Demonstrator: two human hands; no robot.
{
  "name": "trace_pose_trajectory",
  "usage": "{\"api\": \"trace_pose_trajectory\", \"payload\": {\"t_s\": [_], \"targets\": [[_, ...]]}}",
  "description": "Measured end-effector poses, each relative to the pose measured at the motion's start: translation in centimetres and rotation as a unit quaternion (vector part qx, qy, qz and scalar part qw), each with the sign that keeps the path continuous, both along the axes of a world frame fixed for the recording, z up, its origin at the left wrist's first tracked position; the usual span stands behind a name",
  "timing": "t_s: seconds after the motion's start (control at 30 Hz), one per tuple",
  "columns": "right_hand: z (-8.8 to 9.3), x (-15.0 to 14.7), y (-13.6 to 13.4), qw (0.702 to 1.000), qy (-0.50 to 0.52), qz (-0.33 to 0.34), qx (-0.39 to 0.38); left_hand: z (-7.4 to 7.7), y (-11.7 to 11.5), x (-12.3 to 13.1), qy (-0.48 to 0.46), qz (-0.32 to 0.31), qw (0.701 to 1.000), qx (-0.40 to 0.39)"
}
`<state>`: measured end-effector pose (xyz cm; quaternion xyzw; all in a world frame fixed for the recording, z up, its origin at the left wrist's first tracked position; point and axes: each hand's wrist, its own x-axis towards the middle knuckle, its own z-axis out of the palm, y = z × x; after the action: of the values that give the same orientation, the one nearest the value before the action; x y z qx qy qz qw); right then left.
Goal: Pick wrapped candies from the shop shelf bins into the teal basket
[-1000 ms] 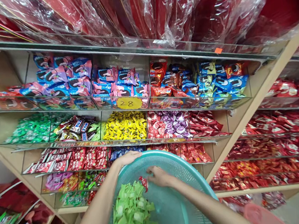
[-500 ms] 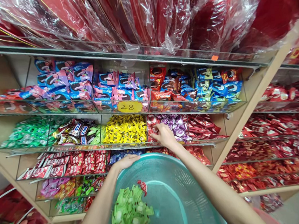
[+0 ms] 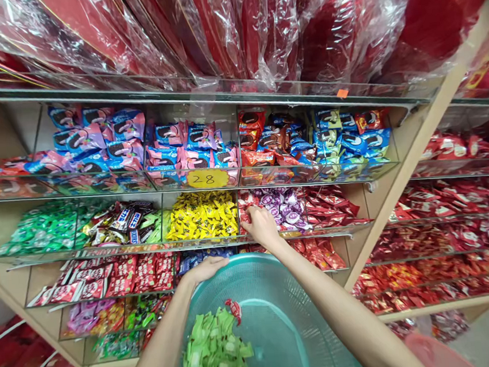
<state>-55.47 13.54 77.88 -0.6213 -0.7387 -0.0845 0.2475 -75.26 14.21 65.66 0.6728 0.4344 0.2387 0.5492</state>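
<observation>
A teal plastic basket [image 3: 281, 341] is in front of me, tilted so its inside shows. My left hand [image 3: 208, 268] grips its far rim at the left, fingers over the edge. A heap of green-wrapped candies [image 3: 217, 347] lies at the basket's left side, with one red-wrapped candy [image 3: 234, 311] beside the heap. My right hand [image 3: 262, 227] reaches over the basket into a shelf compartment of red-wrapped candies [image 3: 246, 199]. Its fingers are curled among them, and what they pinch is hidden. Purple-and-white candies [image 3: 288, 205] sit just right of the hand.
Yellow candies [image 3: 202, 216] fill the compartment to the left. Clear glass lips front the shelves. Above are cookie packs [image 3: 124, 126] with a yellow "28" tag [image 3: 208, 179]. Plastic-wrapped red items [image 3: 208, 31] hang over the top. A wooden divider [image 3: 394, 192] stands at right.
My right hand has gone slightly left and down, deeper among the red candies. The view has shifted slightly. My left hand keeps its hold on the basket rim.
</observation>
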Motion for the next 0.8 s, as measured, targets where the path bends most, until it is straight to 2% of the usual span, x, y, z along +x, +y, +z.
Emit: {"api": "trace_pose_trajectory", "payload": {"t_s": [0.1, 0.3, 0.47, 0.67, 0.73, 0.8], "targets": [[-0.1, 0.0, 0.1, 1.0, 0.007, -0.01, 0.007, 0.1, 0.0, 0.3, 0.008, 0.001, 1.0, 0.008], [-0.6, 0.4, 0.1, 0.997, 0.059, 0.015, 0.047, 0.3, -0.1, 0.7, 0.015, 0.018, 1.0, 0.004], [-0.2, 1.0, -0.4, 0.989, 0.124, 0.035, 0.078, 0.5, 0.1, 0.8, 0.026, 0.001, 1.0, 0.013], [1.1, 2.0, -4.2, 0.974, 0.186, 0.077, 0.103, 0.3, 0.4, 1.3, 0.017, 0.0, 1.0, 0.004], [0.7, 2.1, -5.8, 0.97, 0.203, 0.1, 0.093, 0.2, 0.4, 1.5, 0.018, 0.004, 1.0, 0.005], [-0.8, 1.9, -7.0, 0.966, 0.217, 0.132, 0.053, 0.2, 0.5, 1.6, 0.013, 0.001, 1.0, 0.006]]}}
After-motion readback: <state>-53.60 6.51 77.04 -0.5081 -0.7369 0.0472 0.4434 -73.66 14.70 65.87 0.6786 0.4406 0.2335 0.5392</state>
